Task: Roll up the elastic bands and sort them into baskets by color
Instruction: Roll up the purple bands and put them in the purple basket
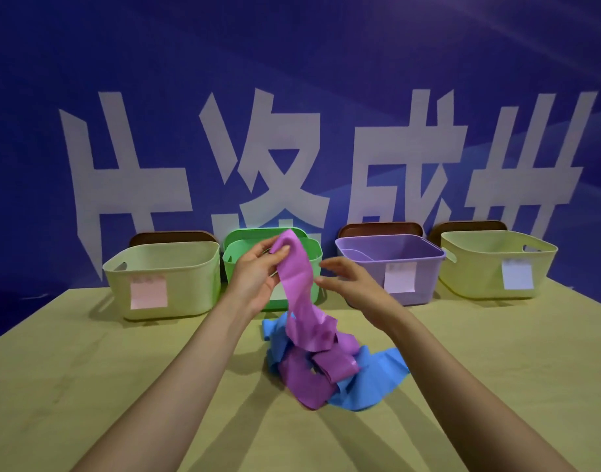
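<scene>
Green basket (248, 235) and purple basket (425, 277) at far edge of table (122, 369), green one partly hidden behind raised purple band (295, 277), its tail heaped on blue band (370, 379) mid-table; left hand (258, 277) pinches band's top end, right hand (350, 284) loosely spread just beside it.

Purple band (295, 284), blue band (370, 379), green basket (244, 236), lilac basket (425, 281); left basket (190, 281) and right basket (476, 267) look pale, perhaps yellowish.
</scene>
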A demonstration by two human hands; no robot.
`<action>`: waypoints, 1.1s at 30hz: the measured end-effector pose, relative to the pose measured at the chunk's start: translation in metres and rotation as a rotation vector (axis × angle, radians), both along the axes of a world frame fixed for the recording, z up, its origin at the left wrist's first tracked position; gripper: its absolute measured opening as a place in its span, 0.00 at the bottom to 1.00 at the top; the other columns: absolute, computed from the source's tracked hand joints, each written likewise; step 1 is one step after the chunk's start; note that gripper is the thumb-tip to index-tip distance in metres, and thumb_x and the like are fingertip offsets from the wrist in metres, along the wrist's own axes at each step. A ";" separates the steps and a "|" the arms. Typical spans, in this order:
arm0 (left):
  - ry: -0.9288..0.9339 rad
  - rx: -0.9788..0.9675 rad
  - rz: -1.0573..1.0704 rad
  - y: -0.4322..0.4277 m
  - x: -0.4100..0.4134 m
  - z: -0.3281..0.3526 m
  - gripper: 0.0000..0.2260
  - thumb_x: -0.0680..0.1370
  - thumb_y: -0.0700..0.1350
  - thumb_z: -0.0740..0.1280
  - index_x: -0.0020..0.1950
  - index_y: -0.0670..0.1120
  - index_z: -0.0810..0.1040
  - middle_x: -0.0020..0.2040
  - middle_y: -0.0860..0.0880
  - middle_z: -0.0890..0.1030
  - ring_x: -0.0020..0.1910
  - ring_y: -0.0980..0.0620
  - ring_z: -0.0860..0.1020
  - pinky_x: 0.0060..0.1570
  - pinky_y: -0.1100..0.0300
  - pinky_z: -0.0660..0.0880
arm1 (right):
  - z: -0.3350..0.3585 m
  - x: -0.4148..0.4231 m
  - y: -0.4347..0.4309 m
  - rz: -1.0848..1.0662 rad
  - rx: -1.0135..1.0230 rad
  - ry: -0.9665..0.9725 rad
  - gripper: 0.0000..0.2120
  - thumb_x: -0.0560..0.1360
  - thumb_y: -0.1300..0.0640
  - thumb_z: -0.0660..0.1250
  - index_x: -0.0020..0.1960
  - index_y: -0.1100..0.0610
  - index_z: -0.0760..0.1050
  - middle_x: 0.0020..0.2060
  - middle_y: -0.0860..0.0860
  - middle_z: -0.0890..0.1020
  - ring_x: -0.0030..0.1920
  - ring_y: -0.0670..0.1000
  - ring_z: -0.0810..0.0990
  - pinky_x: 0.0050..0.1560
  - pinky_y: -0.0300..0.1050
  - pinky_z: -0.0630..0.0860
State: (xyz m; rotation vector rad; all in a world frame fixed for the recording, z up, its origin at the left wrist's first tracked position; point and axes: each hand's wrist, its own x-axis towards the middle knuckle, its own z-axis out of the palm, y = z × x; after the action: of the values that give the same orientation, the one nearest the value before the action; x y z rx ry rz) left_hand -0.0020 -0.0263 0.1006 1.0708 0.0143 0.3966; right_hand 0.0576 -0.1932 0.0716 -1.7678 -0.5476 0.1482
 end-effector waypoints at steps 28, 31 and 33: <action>-0.107 0.395 0.095 -0.026 -0.029 -0.018 0.24 0.70 0.31 0.71 0.60 0.49 0.69 0.45 0.49 0.83 0.46 0.53 0.81 0.44 0.63 0.78 | 0.071 0.012 0.014 -0.146 0.448 0.291 0.06 0.78 0.62 0.64 0.52 0.64 0.76 0.34 0.54 0.76 0.32 0.48 0.73 0.34 0.38 0.72; -0.194 0.523 0.278 -0.016 -0.029 -0.003 0.14 0.72 0.35 0.72 0.54 0.48 0.77 0.43 0.52 0.82 0.44 0.57 0.80 0.45 0.65 0.75 | 0.058 0.016 0.004 -0.105 0.158 0.226 0.06 0.78 0.61 0.65 0.48 0.64 0.77 0.32 0.56 0.77 0.30 0.48 0.77 0.37 0.40 0.77; -0.206 0.584 0.350 -0.010 -0.029 0.006 0.07 0.72 0.39 0.72 0.44 0.50 0.81 0.42 0.52 0.82 0.42 0.58 0.78 0.45 0.64 0.74 | 0.051 0.015 0.001 -0.088 0.088 0.204 0.07 0.78 0.61 0.64 0.48 0.64 0.78 0.32 0.56 0.78 0.30 0.49 0.77 0.38 0.42 0.79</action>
State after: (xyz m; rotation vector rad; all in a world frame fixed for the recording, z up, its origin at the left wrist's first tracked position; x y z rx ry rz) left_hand -0.0306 -0.0360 0.1067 1.6040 -0.1042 0.8608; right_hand 0.0727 -0.1924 0.1229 -1.6649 -0.3244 0.2365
